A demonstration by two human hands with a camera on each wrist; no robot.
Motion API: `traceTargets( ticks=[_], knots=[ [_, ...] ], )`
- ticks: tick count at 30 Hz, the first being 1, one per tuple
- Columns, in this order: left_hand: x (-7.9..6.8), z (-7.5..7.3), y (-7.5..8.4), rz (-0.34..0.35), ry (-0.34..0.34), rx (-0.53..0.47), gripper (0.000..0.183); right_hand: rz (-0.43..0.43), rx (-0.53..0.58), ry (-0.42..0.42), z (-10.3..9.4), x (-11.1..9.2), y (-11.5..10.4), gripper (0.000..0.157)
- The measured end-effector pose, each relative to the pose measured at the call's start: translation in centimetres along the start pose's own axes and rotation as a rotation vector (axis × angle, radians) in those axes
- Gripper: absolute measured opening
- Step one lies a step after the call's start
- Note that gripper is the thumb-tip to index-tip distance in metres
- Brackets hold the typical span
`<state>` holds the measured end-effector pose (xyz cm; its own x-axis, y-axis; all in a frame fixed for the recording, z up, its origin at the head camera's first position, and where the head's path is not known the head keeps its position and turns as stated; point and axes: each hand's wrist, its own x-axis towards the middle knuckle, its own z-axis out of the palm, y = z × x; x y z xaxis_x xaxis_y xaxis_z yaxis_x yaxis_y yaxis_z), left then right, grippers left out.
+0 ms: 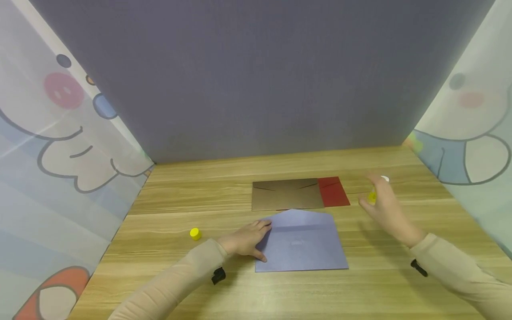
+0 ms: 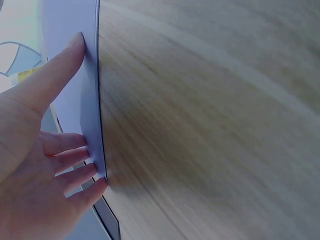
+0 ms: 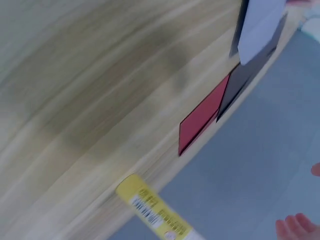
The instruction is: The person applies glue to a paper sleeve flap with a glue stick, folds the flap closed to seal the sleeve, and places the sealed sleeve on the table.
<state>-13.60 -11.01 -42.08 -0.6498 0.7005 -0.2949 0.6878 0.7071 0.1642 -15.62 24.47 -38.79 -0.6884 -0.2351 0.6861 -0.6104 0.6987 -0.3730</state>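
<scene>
A lavender envelope (image 1: pixel 301 249) lies on the table with its flap spread away from me. My left hand (image 1: pixel 247 240) rests on its left edge, thumb and fingers spread, as the left wrist view also shows. To the right, my right hand (image 1: pixel 386 211) is held beside a yellow glue stick (image 3: pixel 150 207) with a white end, thumb and forefinger apart. In the right wrist view the fingertips (image 3: pixel 297 226) are clear of the glue stick. From the head, the hand partly hides it.
Behind the lavender envelope lie a brown envelope (image 1: pixel 286 195) and a red envelope (image 1: pixel 334 192), the brown one overlapping the red. A small yellow cap (image 1: pixel 195 234) stands left of my left hand. A grey panel (image 1: pixel 264 89) rises at the table's back edge.
</scene>
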Motion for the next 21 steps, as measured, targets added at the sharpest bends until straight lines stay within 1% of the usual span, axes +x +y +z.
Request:
traceTargets(
  ticks=[4, 7, 10, 11, 14, 17, 19, 21],
  knots=[
    [0.0, 0.0, 0.0, -0.005, 0.001, 0.001, 0.091, -0.167, -0.033, -0.028, 1.1, 0.0, -0.3, 0.043],
    [0.0, 0.0, 0.0, -0.006, 0.000, 0.002, 0.091, -0.231, -0.013, -0.057, 1.9, -0.1, -0.4, 0.044],
    [0.0, 0.0, 0.0, -0.006, -0.003, 0.008, 0.091, -0.233, 0.011, -0.130, 2.5, -0.4, -0.8, 0.040],
    [0.0, -0.1, 0.0, -0.005, -0.003, 0.008, 0.091, -0.222, 0.021, -0.163, 2.7, -0.6, -1.0, 0.042],
    [0.0, -0.1, 0.1, 0.001, 0.000, 0.020, 0.091, -0.206, 0.020, -0.249, 3.2, -1.2, -1.4, 0.053],
    [-0.1, -0.1, 0.1, 0.005, 0.001, 0.022, 0.091, -0.222, 0.007, -0.315, 3.9, -1.6, -1.5, 0.055],
    [-0.2, -0.2, 0.2, 0.005, 0.000, 0.019, 0.090, -0.250, -0.003, -0.353, 4.3, -1.9, -1.5, 0.058],
    [-0.2, -0.3, 0.3, 0.005, -0.002, 0.007, 0.090, -0.254, -0.009, -0.403, 4.7, -2.2, -1.4, 0.061]
  ],
)
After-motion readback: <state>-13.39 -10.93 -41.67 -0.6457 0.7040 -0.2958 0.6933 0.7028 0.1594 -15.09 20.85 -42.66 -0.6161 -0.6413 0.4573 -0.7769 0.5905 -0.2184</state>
